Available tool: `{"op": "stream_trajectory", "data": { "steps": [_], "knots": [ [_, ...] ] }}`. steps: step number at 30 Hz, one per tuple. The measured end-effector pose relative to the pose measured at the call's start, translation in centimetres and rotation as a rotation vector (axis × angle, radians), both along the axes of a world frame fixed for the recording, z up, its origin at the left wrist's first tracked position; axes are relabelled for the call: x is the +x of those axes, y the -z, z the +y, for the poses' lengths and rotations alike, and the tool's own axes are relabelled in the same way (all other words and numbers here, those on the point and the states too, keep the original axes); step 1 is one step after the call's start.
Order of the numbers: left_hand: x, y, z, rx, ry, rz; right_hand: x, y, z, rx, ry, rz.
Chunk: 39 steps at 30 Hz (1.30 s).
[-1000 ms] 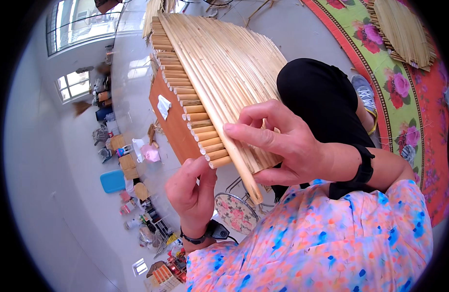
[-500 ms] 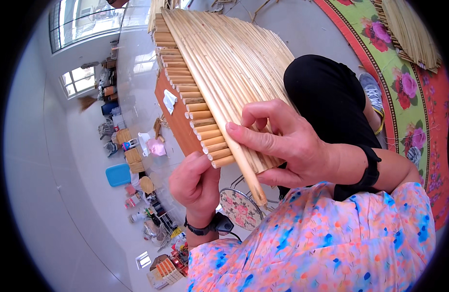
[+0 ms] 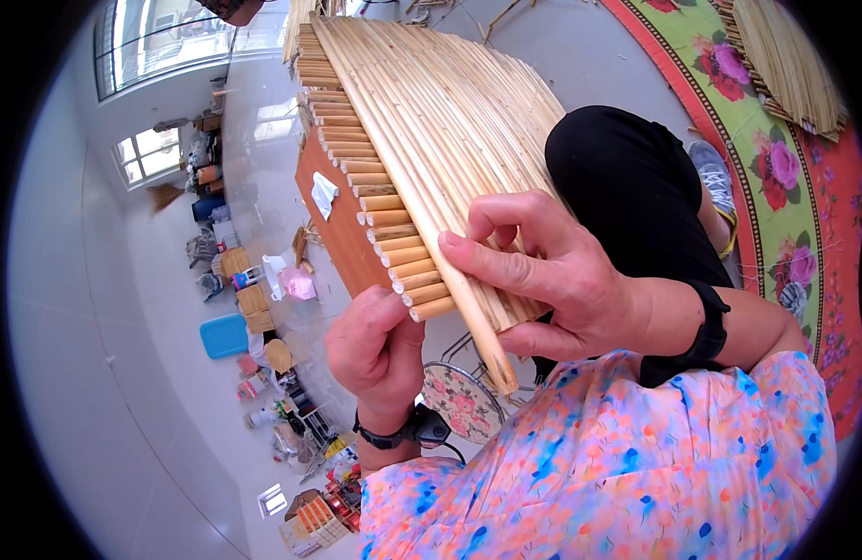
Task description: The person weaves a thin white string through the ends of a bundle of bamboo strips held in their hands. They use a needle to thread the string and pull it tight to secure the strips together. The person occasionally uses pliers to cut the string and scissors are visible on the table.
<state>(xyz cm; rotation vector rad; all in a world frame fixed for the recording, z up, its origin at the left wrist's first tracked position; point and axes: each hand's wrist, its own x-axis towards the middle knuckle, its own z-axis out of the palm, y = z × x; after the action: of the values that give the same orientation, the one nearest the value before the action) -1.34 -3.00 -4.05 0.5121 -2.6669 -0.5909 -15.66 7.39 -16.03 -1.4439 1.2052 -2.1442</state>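
A mat of pale reed stalks point(image 3: 449, 103) stretches away from my chest, its short cut ends in a row along the left edge. One long, thicker stalk point(image 3: 403, 168) lies across it near those ends, its tip point(image 3: 504, 373) sticking out towards my body. My right hand point(image 3: 552, 271) grips the mat's near edge, thumb pressed on the long stalk and fingers bent over the reeds. Just left of the nearest cut ends, my left hand point(image 3: 375, 345) is closed with its fingertips pinched; what it holds, if anything, is hidden.
Below the mat is a brown board point(image 3: 342, 233) with a crumpled white paper point(image 3: 324, 194) on it. A round floral-topped stool point(image 3: 463, 401) stands under my hands. My black-trousered knee point(image 3: 617, 159) is at the right, beside a flowered rug point(image 3: 776, 187). Household goods line the left wall.
The mat's near end and the long stalk's tip have shifted slightly to the right. Both hands keep nearly the same hold. A dark shape at the top left shows more.
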Motion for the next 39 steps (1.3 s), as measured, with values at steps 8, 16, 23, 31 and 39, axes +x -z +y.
{"op": "stream_trajectory", "data": {
  "steps": [8, 16, 23, 31, 39],
  "knots": [
    [0.4, 0.4, -0.2, 0.037, -0.051, -0.008, 0.2, 0.0, -0.1, -0.023, 0.013, -0.015],
    [0.9, 0.7, -0.7, 0.235, -0.113, -0.008, -0.5, 0.4, -0.3, -0.046, -0.01, 0.018],
    [2.8, 0.8, -0.6, 0.352, -0.242, 0.016, -0.7, 0.7, -0.1, -0.104, -0.067, -0.032],
    [0.6, -0.1, 1.0, 0.095, -0.342, -0.056, -1.5, 0.7, 0.1, -0.088, -0.09, -0.078],
    [0.9, -0.1, 1.4, 0.087, -0.256, -0.069, -1.3, 0.1, 0.2, -0.047, -0.069, -0.033]
  ]
}}
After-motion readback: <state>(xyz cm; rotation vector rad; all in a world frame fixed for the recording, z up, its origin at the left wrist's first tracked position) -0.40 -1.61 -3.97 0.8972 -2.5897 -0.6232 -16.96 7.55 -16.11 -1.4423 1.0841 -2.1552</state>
